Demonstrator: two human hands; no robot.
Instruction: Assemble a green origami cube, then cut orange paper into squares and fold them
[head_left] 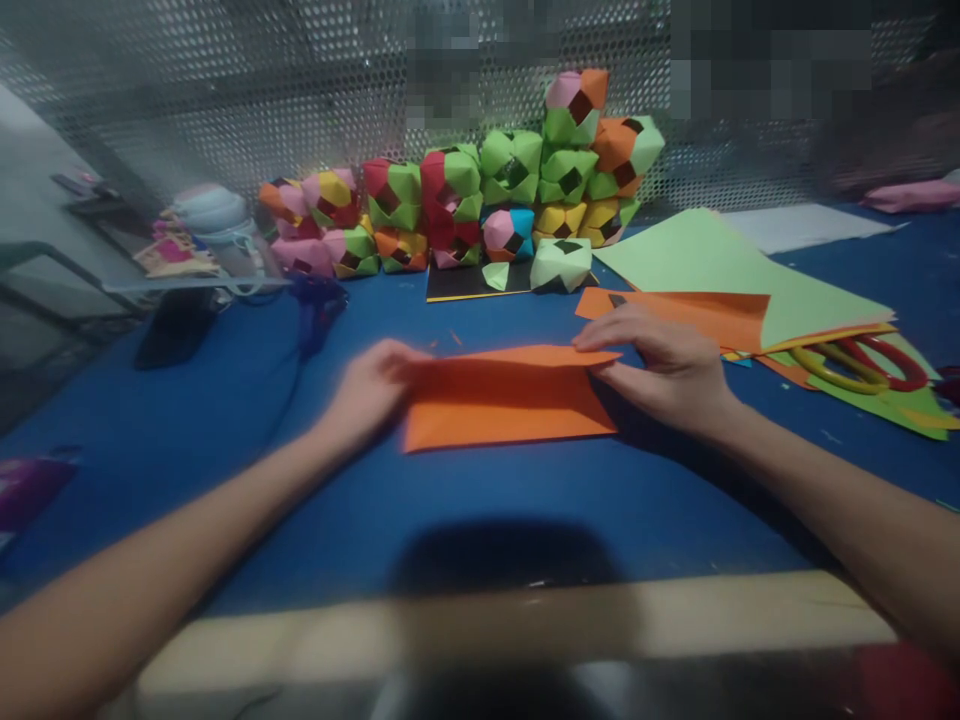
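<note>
Between my two hands is a creased sheet of orange paper [510, 410], folded lengthwise, with its upper flap raised off the blue table. My left hand [381, 378] grips the left end of that flap; motion blurs its fingers. At the right end, my right hand [652, 360] pinches the flap between thumb and fingers. Just behind the right hand lies another folded orange paper strip [720, 312], partly covered by the fingers.
Folded paper blocks [510, 170] in many colours stand stacked along the back. Green paper sheets [750, 270] and scissors [840, 365] lie at the right. A glue gun [315, 305], a dark phone [174, 328] and a pale lidded jug [225, 225] are at the left.
</note>
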